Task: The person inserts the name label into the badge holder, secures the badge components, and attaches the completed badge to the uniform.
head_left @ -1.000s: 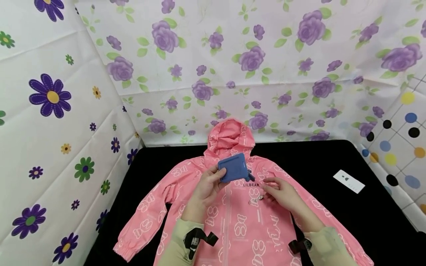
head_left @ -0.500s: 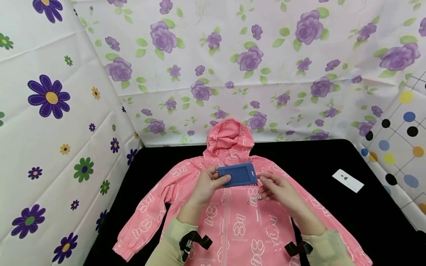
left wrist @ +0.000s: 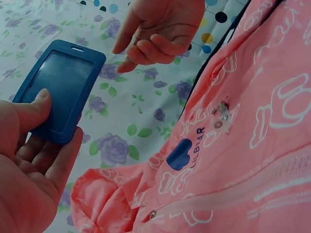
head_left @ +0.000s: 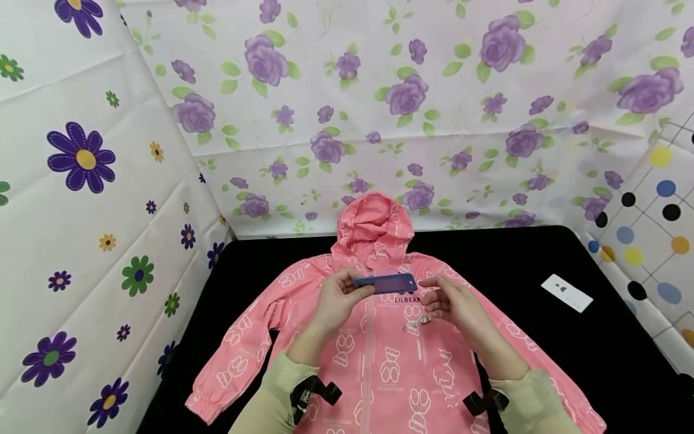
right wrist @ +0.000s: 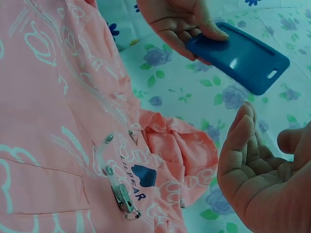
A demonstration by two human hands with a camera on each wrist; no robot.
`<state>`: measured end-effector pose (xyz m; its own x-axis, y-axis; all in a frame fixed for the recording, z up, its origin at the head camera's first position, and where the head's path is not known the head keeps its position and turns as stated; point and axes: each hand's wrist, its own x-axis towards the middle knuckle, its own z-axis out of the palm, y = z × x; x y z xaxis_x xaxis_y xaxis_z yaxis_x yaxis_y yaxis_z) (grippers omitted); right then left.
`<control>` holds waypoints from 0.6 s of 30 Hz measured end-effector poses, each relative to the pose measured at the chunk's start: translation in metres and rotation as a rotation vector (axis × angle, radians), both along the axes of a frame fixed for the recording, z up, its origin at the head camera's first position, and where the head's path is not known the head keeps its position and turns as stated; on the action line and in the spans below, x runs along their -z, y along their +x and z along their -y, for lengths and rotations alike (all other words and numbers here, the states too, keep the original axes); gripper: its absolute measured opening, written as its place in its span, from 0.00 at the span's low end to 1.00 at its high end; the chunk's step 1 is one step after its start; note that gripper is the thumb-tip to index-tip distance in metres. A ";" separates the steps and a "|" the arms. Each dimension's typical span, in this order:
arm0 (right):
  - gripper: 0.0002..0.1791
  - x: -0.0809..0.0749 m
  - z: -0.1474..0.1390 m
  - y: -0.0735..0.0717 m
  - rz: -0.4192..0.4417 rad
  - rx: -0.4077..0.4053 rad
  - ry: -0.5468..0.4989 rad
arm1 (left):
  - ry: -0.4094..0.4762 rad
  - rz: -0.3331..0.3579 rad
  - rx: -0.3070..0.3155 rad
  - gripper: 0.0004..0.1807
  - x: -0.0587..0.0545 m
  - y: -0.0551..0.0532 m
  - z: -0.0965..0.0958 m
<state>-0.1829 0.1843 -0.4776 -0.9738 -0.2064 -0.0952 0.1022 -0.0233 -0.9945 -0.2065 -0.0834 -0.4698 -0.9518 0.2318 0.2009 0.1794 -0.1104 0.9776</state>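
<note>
My left hand [head_left: 333,304] pinches a blue badge holder [head_left: 391,283] by one end, thumb on its face. In the head view the holder is tilted nearly edge-on above a pink hooded jacket [head_left: 347,386]. The left wrist view shows its framed window [left wrist: 65,80] and the slot at its far end. My right hand [head_left: 455,304] is just right of the holder, apart from it, fingers loosely bent and holding nothing. Below that hand, a clear strap with snaps and a metal clip [right wrist: 125,198] lies on the jacket's chest, near the "LILBEAR" print [right wrist: 132,177].
A white card [head_left: 567,293] with small dark marks lies at the right on the black tabletop [head_left: 488,253]. Flower-patterned cloth [head_left: 368,169] hangs behind the table, and more patterned cloth stands at both sides. The jacket's sleeve [head_left: 230,361] spreads left.
My left hand has turned the badge holder from one face to the other, then tipped it nearly edge-on. The right hand has risen slightly and lies clear of the metal clip.
</note>
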 end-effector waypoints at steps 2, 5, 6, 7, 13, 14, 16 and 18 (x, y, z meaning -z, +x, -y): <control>0.33 0.000 0.001 0.001 0.003 0.000 0.004 | -0.049 -0.030 -0.005 0.07 0.001 0.000 0.001; 0.30 0.001 0.003 0.002 0.006 -0.004 0.028 | -0.114 -0.071 0.007 0.05 0.000 0.001 0.001; 0.29 0.001 0.004 0.002 0.007 -0.002 0.037 | -0.130 -0.082 0.013 0.05 -0.001 0.002 0.001; 0.29 0.002 0.005 0.002 0.009 -0.001 0.043 | -0.141 -0.092 0.018 0.05 -0.004 0.005 0.001; 0.28 0.007 0.005 0.002 0.034 0.002 0.066 | -0.185 -0.181 0.000 0.04 -0.020 0.014 -0.001; 0.29 0.008 0.005 0.001 0.044 0.001 0.062 | -0.206 -0.218 -0.018 0.04 -0.020 0.014 -0.001; 0.31 0.008 0.005 0.001 0.056 -0.005 0.054 | -0.261 -0.318 -0.065 0.05 -0.016 0.011 -0.001; 0.33 0.008 0.005 0.001 0.064 -0.011 0.044 | -0.316 -0.433 -0.109 0.06 -0.010 0.007 0.000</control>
